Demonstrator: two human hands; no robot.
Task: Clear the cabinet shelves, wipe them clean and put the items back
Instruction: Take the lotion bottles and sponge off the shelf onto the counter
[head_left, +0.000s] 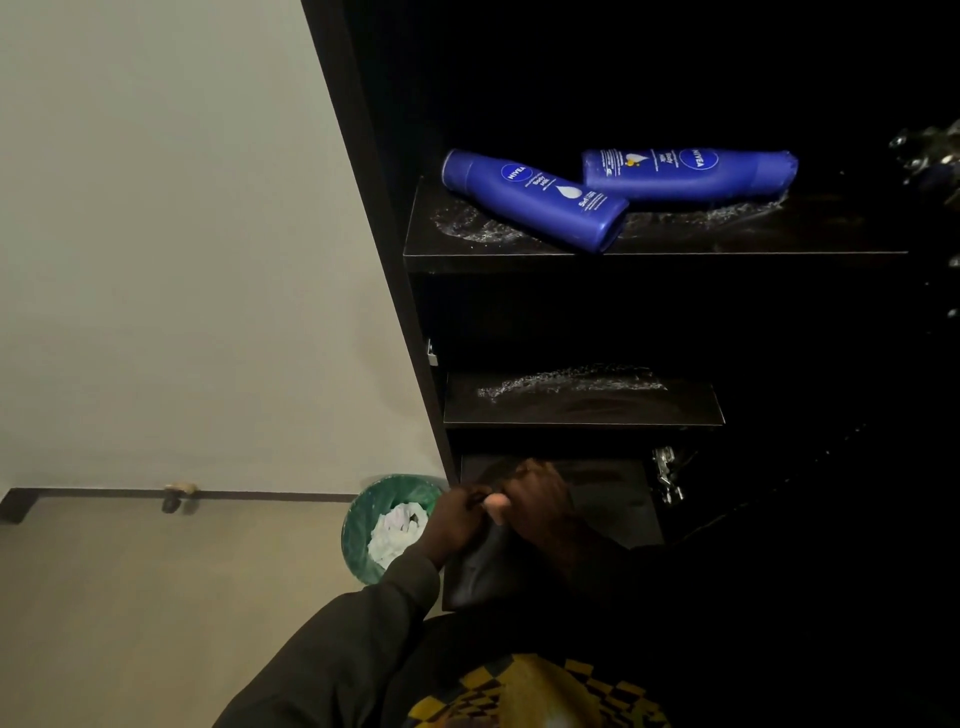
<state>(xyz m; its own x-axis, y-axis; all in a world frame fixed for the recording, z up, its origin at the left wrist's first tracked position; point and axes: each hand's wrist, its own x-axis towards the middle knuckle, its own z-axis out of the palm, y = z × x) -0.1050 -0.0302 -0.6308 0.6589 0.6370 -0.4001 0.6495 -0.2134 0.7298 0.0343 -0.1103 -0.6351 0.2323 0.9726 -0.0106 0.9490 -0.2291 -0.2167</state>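
Two blue lotion bottles lie on their sides on the upper shelf (779, 241) of a dark cabinet: one (535, 200) at the left front, the other (691, 174) behind it to the right. Wet streaks mark that shelf and the lower shelf (582, 405). Low in front of the cabinet, my left hand (454, 525) and my right hand (540, 506) meet, both gripping a dark cloth (480, 566) that hangs down between them. The lowest shelf behind my hands is mostly hidden in darkness.
A green waste bin (384, 525) holding crumpled white paper stands on the floor left of the cabinet, against the pale wall. Shiny objects (667, 475) sit in the dark at the cabinet's right, others (930, 156) at the far right edge.
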